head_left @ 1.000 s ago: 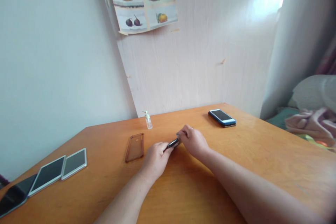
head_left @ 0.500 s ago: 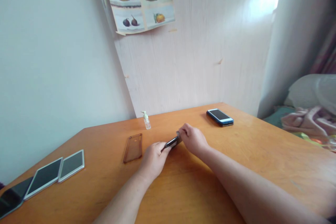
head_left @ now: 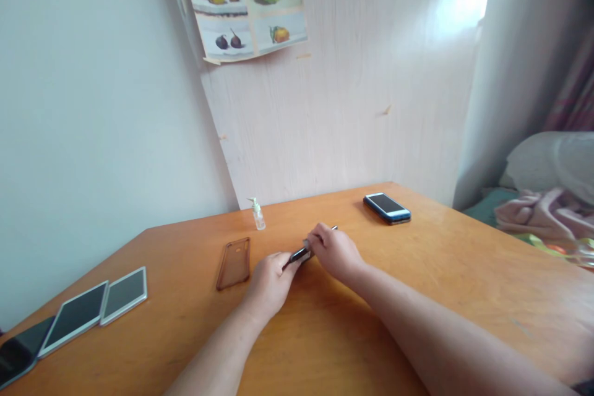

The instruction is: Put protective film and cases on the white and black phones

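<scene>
Both my hands meet at the middle of the wooden table [head_left: 417, 297]. My left hand [head_left: 269, 281] is closed on the near end of a dark phone [head_left: 299, 254] tilted up off the table. My right hand [head_left: 331, 250] is closed over the phone's far end, fingers curled around it. A thin dark edge sticks out past my right fingers; I cannot tell what it is. A brown translucent phone case [head_left: 234, 263] lies flat just left of my left hand.
A small clear pump bottle [head_left: 257, 215] stands near the wall. A phone in a blue case [head_left: 387, 207] lies at the back right. Three flat devices [head_left: 77, 318] lie in a row at the table's left edge. Bedding [head_left: 542, 210] is at the right.
My right hand has slid slightly left along the phone and a thin dark edge now shows beyond its fingers. The left hand has hardly moved.
</scene>
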A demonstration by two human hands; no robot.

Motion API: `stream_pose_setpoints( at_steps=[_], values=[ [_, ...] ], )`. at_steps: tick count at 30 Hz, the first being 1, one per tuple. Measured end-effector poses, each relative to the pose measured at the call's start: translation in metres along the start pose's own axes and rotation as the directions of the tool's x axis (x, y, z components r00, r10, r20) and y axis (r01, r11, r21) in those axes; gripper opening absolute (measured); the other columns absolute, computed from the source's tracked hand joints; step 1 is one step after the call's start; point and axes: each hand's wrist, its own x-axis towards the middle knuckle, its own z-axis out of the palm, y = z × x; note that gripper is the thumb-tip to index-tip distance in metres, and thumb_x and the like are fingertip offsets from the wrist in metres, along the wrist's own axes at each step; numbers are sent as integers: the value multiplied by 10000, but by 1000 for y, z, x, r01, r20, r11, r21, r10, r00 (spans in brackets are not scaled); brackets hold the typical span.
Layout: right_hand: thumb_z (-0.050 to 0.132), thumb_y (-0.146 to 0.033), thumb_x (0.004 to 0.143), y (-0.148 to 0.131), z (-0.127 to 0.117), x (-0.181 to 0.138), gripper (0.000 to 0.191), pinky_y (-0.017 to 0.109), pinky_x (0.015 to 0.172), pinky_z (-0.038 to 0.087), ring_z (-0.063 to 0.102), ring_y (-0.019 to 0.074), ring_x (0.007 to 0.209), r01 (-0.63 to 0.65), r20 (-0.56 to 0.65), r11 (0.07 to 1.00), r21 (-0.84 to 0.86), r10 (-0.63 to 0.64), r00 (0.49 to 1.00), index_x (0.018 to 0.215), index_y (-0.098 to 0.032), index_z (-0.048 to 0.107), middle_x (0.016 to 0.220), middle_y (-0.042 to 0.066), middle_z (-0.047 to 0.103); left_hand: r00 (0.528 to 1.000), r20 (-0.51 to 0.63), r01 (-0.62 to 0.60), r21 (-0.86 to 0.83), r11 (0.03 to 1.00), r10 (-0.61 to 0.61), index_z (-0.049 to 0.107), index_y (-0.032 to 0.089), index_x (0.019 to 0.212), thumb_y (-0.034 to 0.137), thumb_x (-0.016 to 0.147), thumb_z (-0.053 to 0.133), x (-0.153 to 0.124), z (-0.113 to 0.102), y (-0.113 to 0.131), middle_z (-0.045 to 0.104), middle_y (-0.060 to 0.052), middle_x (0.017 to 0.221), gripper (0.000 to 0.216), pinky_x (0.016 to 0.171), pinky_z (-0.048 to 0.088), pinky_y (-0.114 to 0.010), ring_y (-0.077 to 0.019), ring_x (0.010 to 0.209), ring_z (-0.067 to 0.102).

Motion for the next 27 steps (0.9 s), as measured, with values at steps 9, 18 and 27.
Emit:
stream_pose_setpoints(
  at_steps=[9,18,27],
  values=[
    [445,-372,931,3,1,1,217,236,586,298,594,159,722,-10,-31,1000,6,11,999,854,-240,598,792,24,694,1000,-12,-16,7,1000,16,607,172,703,356,891,507,0,2,-2,576,4,663,282,581,313,-222,-138,640,512],
    [444,-381,927,18,-12,15,245,249,570,286,596,176,735,-159,-97,986,-55,153,983,833,-232,614,802,45,694,999,31,-27,72,997,24,597,176,718,361,905,475,0,-1,1,572,4,677,290,603,329,-225,-142,660,522],
    [448,-388,933,-14,13,-12,207,231,571,282,598,145,694,143,51,989,50,-145,988,856,-251,581,777,6,689,1000,6,-30,8,1000,30,579,171,687,316,897,491,-1,1,-2,598,-7,677,270,601,331,-230,-145,656,538]
  ],
)
